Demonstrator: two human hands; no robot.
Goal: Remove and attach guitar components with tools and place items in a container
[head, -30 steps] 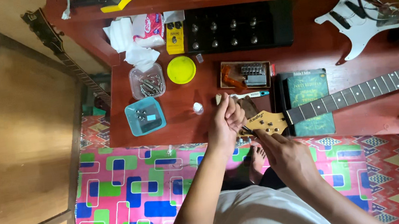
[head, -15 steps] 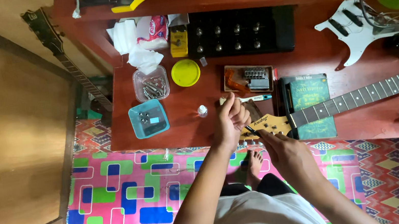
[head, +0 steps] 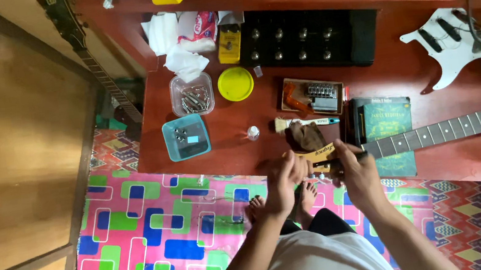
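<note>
An electric guitar lies across the red-brown table [head: 216,138], its neck [head: 450,128] running left to a pale wooden headstock [head: 317,154] at the front edge. My left hand [head: 286,178] is closed at the left end of the headstock. My right hand [head: 353,166] grips the neck just right of the headstock. The fingers cover the tuners, so what they pinch is hidden.
Behind the headstock lie a brown cloth [head: 305,135], a small brush [head: 307,122], a green book [head: 387,128] and a tray of guitar hardware [head: 312,94]. A teal tub [head: 186,137], clear tub [head: 192,95], yellow lid [head: 235,83], black pedalboard [head: 308,39] and white pickguard [head: 458,44] stand farther back. A patterned mat [head: 162,244] covers the floor.
Both hands have stayed on the headstock, with the left hand shifting slightly along its end. The view has drifted a little; the table items have not moved.
</note>
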